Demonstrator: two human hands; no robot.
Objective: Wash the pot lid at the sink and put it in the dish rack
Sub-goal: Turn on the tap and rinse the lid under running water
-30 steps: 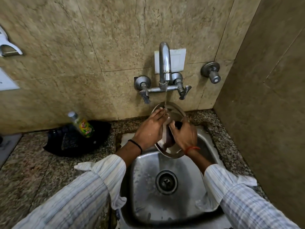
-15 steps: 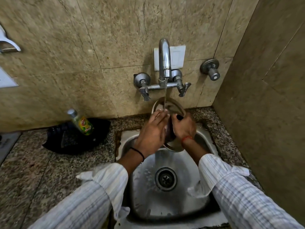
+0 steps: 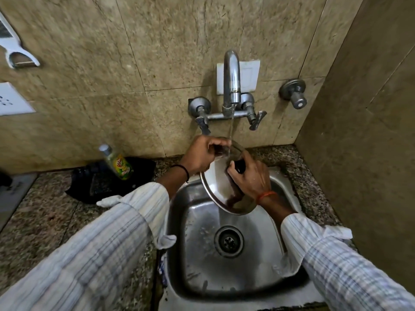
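Observation:
A round steel pot lid (image 3: 216, 180) with a black knob is held tilted over the back of the steel sink (image 3: 195, 223). A thin stream of water from the wall tap (image 3: 231, 79) falls onto its upper edge. My right hand (image 3: 250, 176) grips the lid at the black knob on its top side. My left hand (image 3: 204, 153) is curled over the lid's far rim, fingers wrapped around the edge. No dish rack is in view.
A green dish-soap bottle (image 3: 118, 163) leans on a black object (image 3: 107, 180) on the granite counter left of the sink. A wall corner closes in on the right. A separate valve (image 3: 294, 94) sticks out of the wall. The drain (image 3: 228, 241) is open.
My left hand has shifted from the lid's face up to its far rim and curled around it. The lid now tilts more toward the right, still under the running water.

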